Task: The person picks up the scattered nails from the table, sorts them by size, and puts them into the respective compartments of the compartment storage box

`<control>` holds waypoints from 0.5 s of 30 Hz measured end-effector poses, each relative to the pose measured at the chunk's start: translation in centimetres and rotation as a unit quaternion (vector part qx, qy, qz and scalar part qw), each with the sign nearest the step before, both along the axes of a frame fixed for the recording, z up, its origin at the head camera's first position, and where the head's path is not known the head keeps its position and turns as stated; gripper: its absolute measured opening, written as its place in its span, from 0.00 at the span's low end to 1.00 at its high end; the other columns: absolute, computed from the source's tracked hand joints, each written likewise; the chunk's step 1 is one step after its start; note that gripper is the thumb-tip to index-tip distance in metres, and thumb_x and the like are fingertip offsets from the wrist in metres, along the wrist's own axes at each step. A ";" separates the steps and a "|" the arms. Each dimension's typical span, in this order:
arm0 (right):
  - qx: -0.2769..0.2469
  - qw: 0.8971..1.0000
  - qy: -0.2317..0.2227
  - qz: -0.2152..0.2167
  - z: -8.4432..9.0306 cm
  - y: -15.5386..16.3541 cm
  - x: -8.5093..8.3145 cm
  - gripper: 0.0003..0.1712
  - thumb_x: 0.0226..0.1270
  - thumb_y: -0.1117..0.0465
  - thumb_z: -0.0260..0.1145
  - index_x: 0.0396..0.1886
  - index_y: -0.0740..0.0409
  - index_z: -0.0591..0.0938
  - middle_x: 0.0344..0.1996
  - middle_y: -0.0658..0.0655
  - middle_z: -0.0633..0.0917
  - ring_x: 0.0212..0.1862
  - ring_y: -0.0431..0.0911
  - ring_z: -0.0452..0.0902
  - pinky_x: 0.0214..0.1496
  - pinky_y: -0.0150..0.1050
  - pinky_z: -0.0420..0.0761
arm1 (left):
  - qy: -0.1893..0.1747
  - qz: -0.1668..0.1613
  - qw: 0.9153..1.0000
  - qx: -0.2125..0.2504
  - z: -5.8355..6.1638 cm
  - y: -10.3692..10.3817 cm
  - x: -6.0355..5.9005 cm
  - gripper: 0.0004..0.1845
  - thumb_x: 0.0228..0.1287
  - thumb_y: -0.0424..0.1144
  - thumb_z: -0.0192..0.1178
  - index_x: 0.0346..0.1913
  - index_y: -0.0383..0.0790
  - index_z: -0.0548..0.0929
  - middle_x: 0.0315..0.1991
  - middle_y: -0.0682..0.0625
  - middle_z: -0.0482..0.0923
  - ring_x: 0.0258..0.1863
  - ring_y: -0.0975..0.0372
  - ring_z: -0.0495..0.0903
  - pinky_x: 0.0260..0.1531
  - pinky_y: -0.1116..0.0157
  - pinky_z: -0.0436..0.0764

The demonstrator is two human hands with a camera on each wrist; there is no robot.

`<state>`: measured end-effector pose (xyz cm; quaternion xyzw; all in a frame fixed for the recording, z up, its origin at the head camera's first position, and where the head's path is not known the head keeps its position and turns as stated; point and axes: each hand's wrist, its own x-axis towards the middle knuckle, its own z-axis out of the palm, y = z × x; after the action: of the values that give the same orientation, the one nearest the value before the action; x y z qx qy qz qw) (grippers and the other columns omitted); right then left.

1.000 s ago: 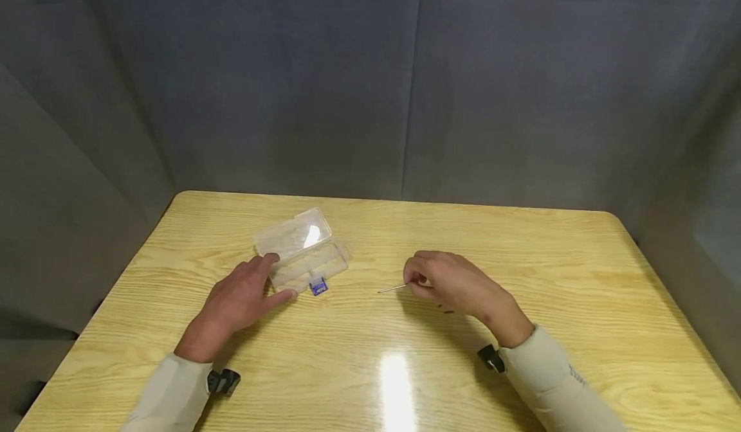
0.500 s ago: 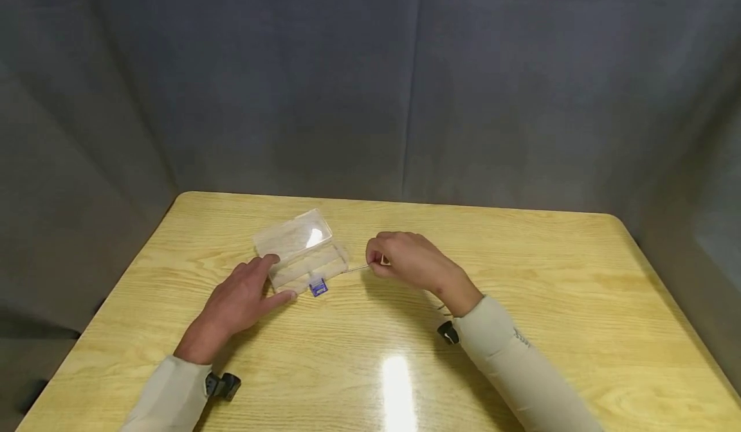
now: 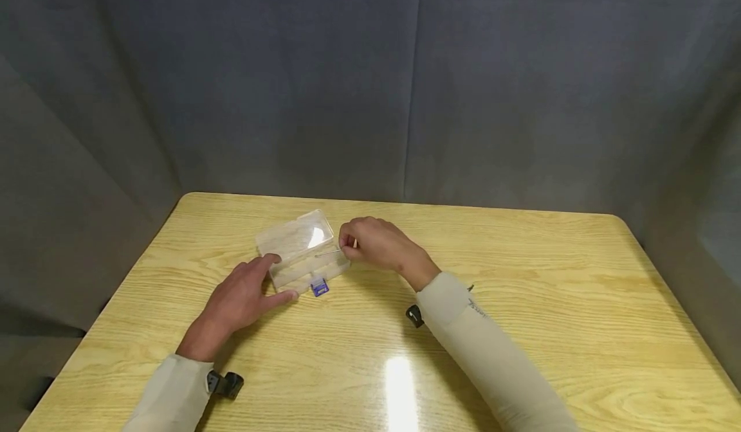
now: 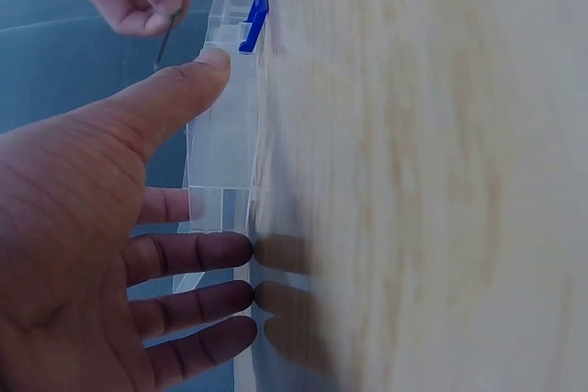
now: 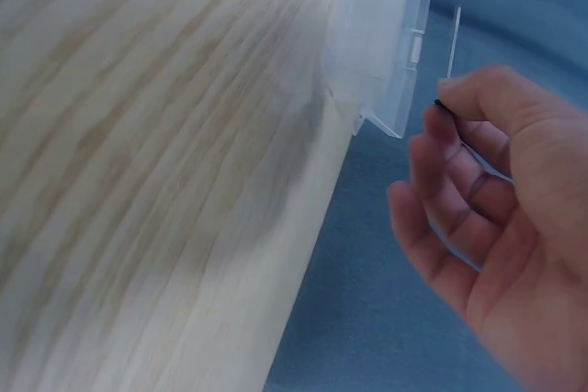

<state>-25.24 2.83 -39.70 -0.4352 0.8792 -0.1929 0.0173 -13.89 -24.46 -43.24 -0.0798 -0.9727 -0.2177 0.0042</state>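
A clear plastic box [image 3: 298,272] lies open on the table, its lid [image 3: 292,236] folded back. A blue latch [image 3: 319,286] sticks out at its front. My left hand [image 3: 240,294] rests at the box's left end: the thumb touches the front wall, and the other fingers extend past the end, nearly straight. Above the right part of the box, my right hand [image 3: 376,242] pinches a thin metal rod [image 3: 327,253] between thumb and forefinger. In the right wrist view the rod [image 5: 454,43] is silvery, with a dark end at the fingertips. Its exact kind is unclear.
The wooden table [image 3: 544,290] carries the box toward its back left. Behind it hangs a dark grey curtain [image 3: 289,98]. A black wrist camera [image 3: 414,316] sits under the right cuff, another [image 3: 226,384] under the left.
My right hand has moved left with the thin metal rod, from the open table to over the box. The right sleeve now covers small dark items on the table. My left hand has stayed put.
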 end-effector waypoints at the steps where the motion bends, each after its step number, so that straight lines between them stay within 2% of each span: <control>1: 0.000 1.000 -0.001 -0.004 -0.1 -0.2 -0.2 0.06 0.71 0.65 0.67 0.34 0.50 0.83 0.33 0.45 0.82 0.35 0.39 0.75 0.38 0.35 0.74 | 0.000 -0.001 1.000 0.001 0.0 0.0 0.0 0.38 0.62 0.59 0.72 0.65 0.37 0.74 0.40 0.49 0.77 0.41 0.51 0.75 0.36 0.50 0.75; 8: 0.034 0.999 0.006 -0.019 -0.5 -1.7 -0.9 0.03 0.73 0.63 0.67 0.37 0.50 0.83 0.36 0.46 0.82 0.36 0.40 0.74 0.38 0.36 0.74 | 0.004 0.004 1.000 0.007 -0.3 0.0 0.0 0.38 0.62 0.60 0.72 0.66 0.38 0.74 0.40 0.49 0.76 0.41 0.52 0.75 0.35 0.51 0.74; 15: 0.046 0.998 0.024 -0.034 -1.0 -2.5 -1.2 0.03 0.72 0.62 0.68 0.37 0.50 0.84 0.33 0.46 0.80 0.35 0.41 0.73 0.36 0.36 0.73 | 0.001 0.011 1.000 0.014 -0.5 0.0 -0.1 0.39 0.61 0.60 0.72 0.66 0.38 0.75 0.40 0.50 0.75 0.40 0.53 0.74 0.34 0.53 0.74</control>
<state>-26.46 0.34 -40.68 -0.4084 0.9015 -0.1428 0.0098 -14.03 -24.46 -43.70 -0.0696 -0.9704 -0.2309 0.0082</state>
